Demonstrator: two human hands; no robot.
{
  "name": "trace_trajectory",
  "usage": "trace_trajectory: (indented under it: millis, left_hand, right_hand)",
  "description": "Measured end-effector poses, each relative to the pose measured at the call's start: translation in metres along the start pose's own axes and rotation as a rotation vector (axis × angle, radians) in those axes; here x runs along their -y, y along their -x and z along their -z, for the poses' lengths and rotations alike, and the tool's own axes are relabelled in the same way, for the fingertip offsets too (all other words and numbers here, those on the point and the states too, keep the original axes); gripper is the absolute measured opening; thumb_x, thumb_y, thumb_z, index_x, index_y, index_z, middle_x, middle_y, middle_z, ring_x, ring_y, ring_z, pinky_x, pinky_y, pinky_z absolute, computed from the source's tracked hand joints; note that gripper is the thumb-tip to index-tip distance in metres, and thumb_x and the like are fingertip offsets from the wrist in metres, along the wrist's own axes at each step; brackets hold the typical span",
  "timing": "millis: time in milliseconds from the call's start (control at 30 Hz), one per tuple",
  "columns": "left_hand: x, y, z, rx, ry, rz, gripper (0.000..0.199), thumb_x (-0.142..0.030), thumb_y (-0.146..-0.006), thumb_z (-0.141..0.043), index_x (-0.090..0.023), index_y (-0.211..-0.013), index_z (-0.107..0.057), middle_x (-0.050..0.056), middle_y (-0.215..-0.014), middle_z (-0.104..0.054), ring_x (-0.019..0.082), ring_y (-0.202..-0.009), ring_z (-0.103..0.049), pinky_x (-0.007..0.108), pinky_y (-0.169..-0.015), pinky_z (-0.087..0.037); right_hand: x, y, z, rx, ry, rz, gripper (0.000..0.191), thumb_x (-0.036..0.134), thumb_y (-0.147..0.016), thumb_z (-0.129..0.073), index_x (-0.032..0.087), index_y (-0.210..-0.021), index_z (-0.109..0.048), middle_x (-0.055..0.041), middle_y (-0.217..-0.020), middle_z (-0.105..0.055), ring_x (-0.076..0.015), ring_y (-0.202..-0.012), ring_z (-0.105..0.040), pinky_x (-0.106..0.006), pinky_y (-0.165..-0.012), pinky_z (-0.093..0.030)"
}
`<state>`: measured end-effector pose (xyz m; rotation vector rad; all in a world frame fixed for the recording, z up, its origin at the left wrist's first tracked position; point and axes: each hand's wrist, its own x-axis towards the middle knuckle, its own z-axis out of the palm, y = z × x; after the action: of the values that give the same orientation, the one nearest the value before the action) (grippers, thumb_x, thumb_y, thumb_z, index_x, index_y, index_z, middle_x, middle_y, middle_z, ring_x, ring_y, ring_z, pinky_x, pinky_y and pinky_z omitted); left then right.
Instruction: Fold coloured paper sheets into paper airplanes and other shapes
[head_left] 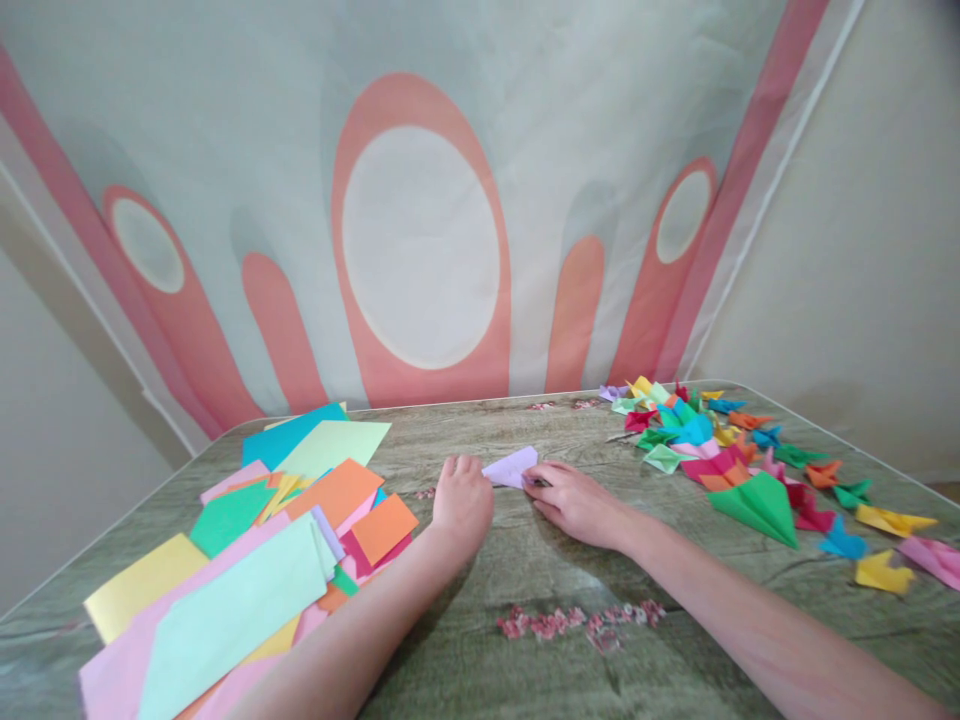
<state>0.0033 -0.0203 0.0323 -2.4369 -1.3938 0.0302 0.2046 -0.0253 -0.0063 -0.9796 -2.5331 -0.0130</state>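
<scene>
lilac paper (510, 467) is pinched by the right hand (576, 502), left hand (463, 505) curled alongside, its grip unclear.

right hand (577, 505) pinching lilac paper (510, 467), left hand (463, 503) perhaps touching it

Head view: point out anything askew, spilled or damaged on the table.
The paper sheets at the left lie askew, overlapping at mixed angles in a heap, not squared up. Nothing spilled or damaged stands out.

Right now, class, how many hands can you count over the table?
2: the left hand at the left end of the lilac folded paper, the right hand at its right end.
</scene>
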Motion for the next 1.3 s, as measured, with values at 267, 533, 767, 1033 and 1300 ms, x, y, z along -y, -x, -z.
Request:
trace_trajectory:
  millis: [267, 533, 767, 1033, 1300]
  left_hand:
    - [-0.03, 0.009, -0.004, -0.091, 0.082, -0.133, 0.028, -0.013, -0.085, -0.041, -0.012, -0.109, -0.054, 0.011, -0.099, -0.056, 0.023, -0.096, -0.047, 0.037, -0.086, -0.034]
    - [-0.037, 0.007, -0.01, -0.061, 0.084, -0.18, 0.024, -0.012, -0.085, -0.041, -0.01, -0.102, -0.057, 0.01, -0.093, -0.057, 0.023, -0.089, -0.05, 0.036, -0.083, -0.038]
    - [-0.031, 0.002, -0.011, -0.034, 0.128, -0.199, 0.025, -0.011, -0.085, -0.04, -0.011, -0.105, -0.055, 0.01, -0.096, -0.056, 0.023, -0.095, -0.051, 0.035, -0.083, -0.04]
    - [-0.034, 0.0, -0.01, 0.017, 0.129, -0.204, 0.027, -0.01, -0.085, -0.039, -0.008, -0.107, -0.056, 0.011, -0.097, -0.056, 0.024, -0.091, -0.053, 0.036, -0.08, -0.044]
    - [-0.03, 0.0, -0.013, 0.013, 0.164, -0.212, 0.029, -0.009, -0.085, -0.038, -0.007, -0.109, -0.053, 0.012, -0.099, -0.055, 0.023, -0.094, -0.053, 0.037, -0.083, -0.045]
  right_hand:
    - [0.002, 0.002, 0.001, -0.006, -0.01, -0.05, 0.024, 0.023, -0.087, -0.049, 0.021, -0.106, -0.063, -0.0086, -0.111, -0.058, -0.0217, -0.109, -0.047, -0.042, -0.095, -0.036]
    - [0.0, 0.006, -0.005, -0.006, -0.034, -0.107, 0.028, 0.026, -0.088, -0.048, 0.022, -0.112, -0.061, -0.0085, -0.115, -0.058, -0.0224, -0.11, -0.046, -0.042, -0.095, -0.035]
    - [0.0, 0.007, -0.002, 0.022, -0.05, -0.106, 0.032, 0.027, -0.089, -0.045, 0.023, -0.119, -0.056, -0.0082, -0.118, -0.058, -0.021, -0.109, -0.049, -0.042, -0.096, -0.033]
    - [0.005, 0.004, 0.002, 0.045, 0.006, -0.12, 0.03, 0.03, -0.09, -0.043, 0.022, -0.116, -0.058, -0.0071, -0.115, -0.059, -0.0205, -0.108, -0.05, -0.042, -0.098, -0.029]
    - [0.007, 0.002, 0.002, 0.049, 0.018, -0.122, 0.034, 0.03, -0.092, -0.04, 0.023, -0.124, -0.05, -0.0073, -0.114, -0.058, -0.0214, -0.106, -0.049, -0.043, -0.097, -0.028]
